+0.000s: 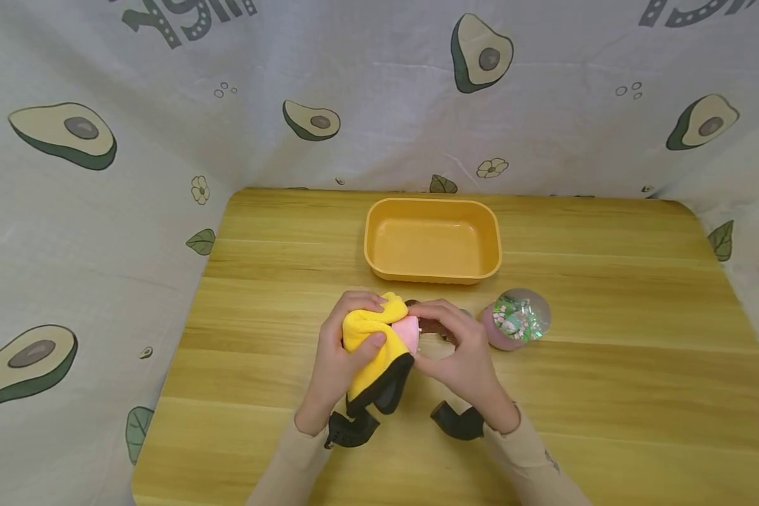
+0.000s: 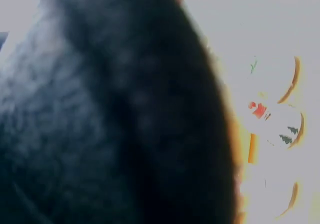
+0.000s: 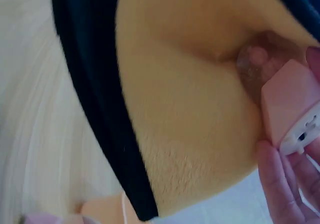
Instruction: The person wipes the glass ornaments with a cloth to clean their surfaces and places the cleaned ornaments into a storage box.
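Bunched in my left hand [image 1: 334, 365] is a yellow cloth with a black border [image 1: 368, 362], wrapped about a small snow globe with a pink base [image 1: 407, 333]. Fingers and thumb of my right hand [image 1: 462, 351] pinch that base. Seen in the right wrist view, the base [image 3: 287, 103] is faceted, with a pale underside. Part of its clear dome [image 3: 252, 61] shows against the yellow cloth [image 3: 185, 103]; the cloth hides the rest. Dark cloth [image 2: 125, 103] fills most of the left wrist view, blurred, and the left fingers are largely hidden there.
Beyond the hands stands a yellow-orange plastic bin [image 1: 432, 275]. Another snow globe [image 1: 521, 316], pink-based, lies tilted right of my right hand. A brownish object [image 1: 431, 326] is partly hidden behind that hand. The wooden table [image 1: 607, 393] meets an avocado-print sheet [image 1: 379, 63] at the back.
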`<state>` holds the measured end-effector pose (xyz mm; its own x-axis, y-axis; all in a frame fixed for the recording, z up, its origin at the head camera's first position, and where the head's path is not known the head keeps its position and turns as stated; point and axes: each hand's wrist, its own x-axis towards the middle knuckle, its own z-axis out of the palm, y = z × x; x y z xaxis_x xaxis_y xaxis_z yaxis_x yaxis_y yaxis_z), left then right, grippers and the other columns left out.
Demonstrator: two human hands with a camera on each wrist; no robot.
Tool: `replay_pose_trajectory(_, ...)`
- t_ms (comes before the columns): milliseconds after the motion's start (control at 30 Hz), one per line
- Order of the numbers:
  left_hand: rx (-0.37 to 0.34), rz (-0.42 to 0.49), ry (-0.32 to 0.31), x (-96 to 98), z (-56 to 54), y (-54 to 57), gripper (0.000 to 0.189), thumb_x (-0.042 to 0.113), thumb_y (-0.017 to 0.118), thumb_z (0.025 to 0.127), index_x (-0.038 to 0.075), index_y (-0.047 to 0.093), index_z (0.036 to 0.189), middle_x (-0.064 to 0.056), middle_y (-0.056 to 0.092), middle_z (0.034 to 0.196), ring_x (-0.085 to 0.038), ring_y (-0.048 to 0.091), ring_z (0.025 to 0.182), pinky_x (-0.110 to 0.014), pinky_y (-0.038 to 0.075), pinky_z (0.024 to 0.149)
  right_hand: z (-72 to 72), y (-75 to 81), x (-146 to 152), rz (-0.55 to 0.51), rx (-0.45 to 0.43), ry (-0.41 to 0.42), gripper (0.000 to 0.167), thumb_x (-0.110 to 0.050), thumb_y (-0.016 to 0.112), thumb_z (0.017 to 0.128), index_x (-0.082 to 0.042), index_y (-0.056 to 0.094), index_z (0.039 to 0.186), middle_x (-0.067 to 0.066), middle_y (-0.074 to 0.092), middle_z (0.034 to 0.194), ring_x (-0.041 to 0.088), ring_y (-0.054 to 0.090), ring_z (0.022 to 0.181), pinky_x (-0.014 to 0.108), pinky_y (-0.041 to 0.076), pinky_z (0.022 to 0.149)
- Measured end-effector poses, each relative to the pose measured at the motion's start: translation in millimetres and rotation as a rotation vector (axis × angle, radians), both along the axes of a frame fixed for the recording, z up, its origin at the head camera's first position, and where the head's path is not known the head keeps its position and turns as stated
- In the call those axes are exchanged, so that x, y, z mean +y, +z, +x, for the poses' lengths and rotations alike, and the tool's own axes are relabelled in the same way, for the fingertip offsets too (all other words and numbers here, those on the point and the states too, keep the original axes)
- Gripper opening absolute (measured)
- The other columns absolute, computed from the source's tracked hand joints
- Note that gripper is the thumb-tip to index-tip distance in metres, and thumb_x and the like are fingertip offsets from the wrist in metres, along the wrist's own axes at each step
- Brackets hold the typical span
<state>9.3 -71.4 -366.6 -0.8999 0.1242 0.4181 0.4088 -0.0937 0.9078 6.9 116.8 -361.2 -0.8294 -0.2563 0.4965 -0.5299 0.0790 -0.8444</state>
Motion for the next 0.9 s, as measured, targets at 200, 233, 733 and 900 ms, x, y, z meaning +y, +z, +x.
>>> replay_pose_trajectory(200,0.092,-0.056,0.012,0.2,1.7,1.3,0.038,0.038,0.066,0.088,0.004,0.057,0.103,-0.013,0.058,0.108,-0.03,0.054,0.102,-0.039,0.045,0.088,5.2,5.4,-1.2,-0.092,-0.245,0.003,0.043,0.021,0.071,0.068,0.013,0.062,0.109,0.01,0.065,0.102,0.015,0.062,0.082,0.025,0.055,0.071)
replay_pose_trajectory(233,0.107,-0.066,0.014,0.2,1.9,1.4,0.038,0.039,0.066,0.089,0.004,0.057,0.102,-0.013,0.058,0.108,-0.03,0.055,0.102,-0.038,0.046,0.087,5.8,6.6,-1.3,-0.105,-0.292,0.001,0.041,0.019,0.071,0.07,0.014,0.062,0.11,0.009,0.065,0.101,0.014,0.062,0.081,0.025,0.055,0.07)
replay_pose_trajectory(733,0.416,-0.157,0.085,6.7,-3.1,-5.4,0.028,0.033,0.063,0.091,0.006,0.058,0.099,-0.012,0.058,0.104,-0.029,0.053,0.1,-0.038,0.046,0.089,1.6,8.6,0.3,-0.263,-0.739,0.162,0.015,-0.007,0.053,0.095,-0.006,0.066,0.087,-0.001,0.066,0.079,0.01,0.064,0.069,0.026,0.054,0.063)
replay_pose_trajectory(900,0.33,-0.136,0.096,5.6,-4.0,-5.8,0.03,0.035,0.061,0.093,0.006,0.058,0.097,-0.013,0.059,0.104,-0.029,0.057,0.098,-0.036,0.048,0.086,8.0,10.7,-3.5,-0.186,-0.654,0.081,0.019,-0.002,0.061,0.09,0.012,0.058,0.103,0.008,0.065,0.089,0.014,0.064,0.075,0.028,0.055,0.068)
